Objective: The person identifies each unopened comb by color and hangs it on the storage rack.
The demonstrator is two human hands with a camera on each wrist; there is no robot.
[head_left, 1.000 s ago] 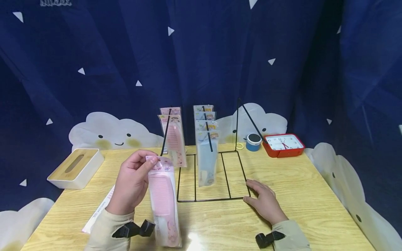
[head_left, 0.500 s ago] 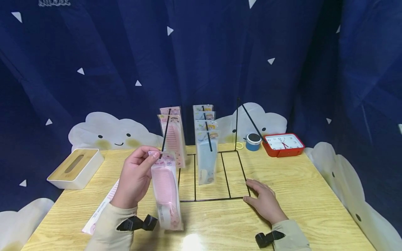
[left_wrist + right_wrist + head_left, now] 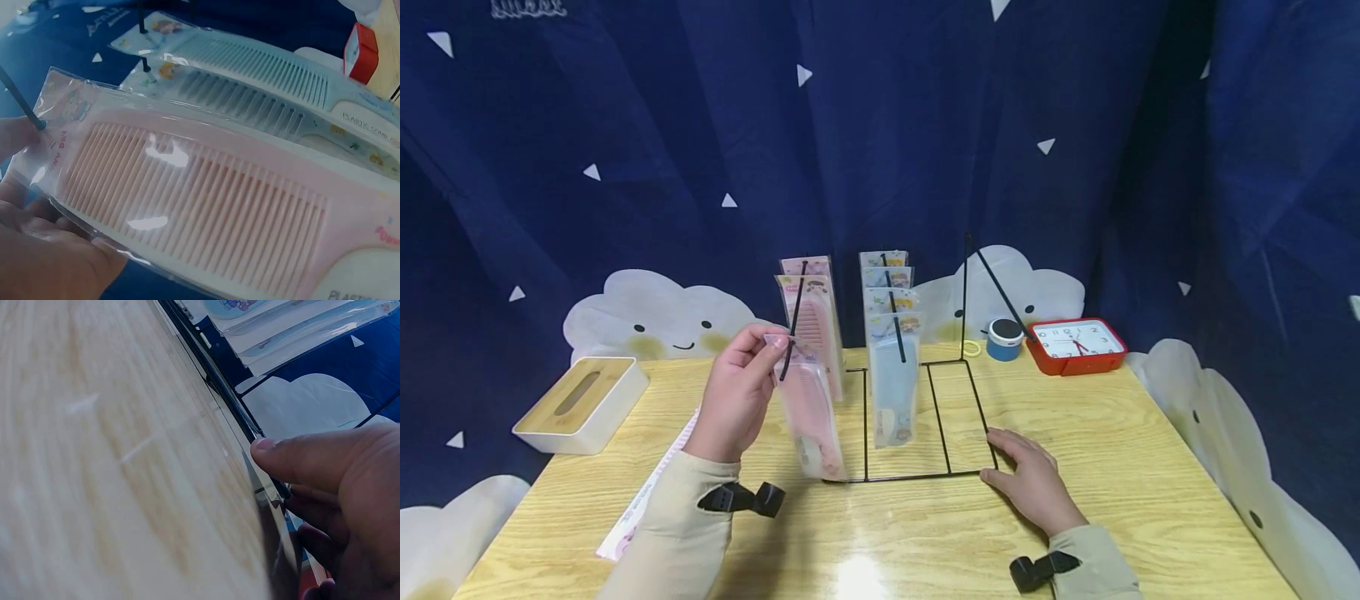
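My left hand pinches the top corner of a clear-wrapped pink comb. The tip of the rack's left hook sticks out in front of the package's header, and in the left wrist view the rod meets the header beside the thumb. Behind it on that hook hang other packaged pink combs. Several packaged blue combs hang from the middle hook. At the right front of the black wire rack, my right hand holds the base, its thumb against the wire.
Another packaged pink comb lies on the table, partly under the left forearm. A tissue box stands at the left. Right of the rack's bare hook are a blue round container and a red clock; a yellow ring lies nearby.
My left hand has moved up, forward and slightly right, carrying the pink comb onto the left hook's end and along it toward the other pink combs. The right hand stays at the rack.
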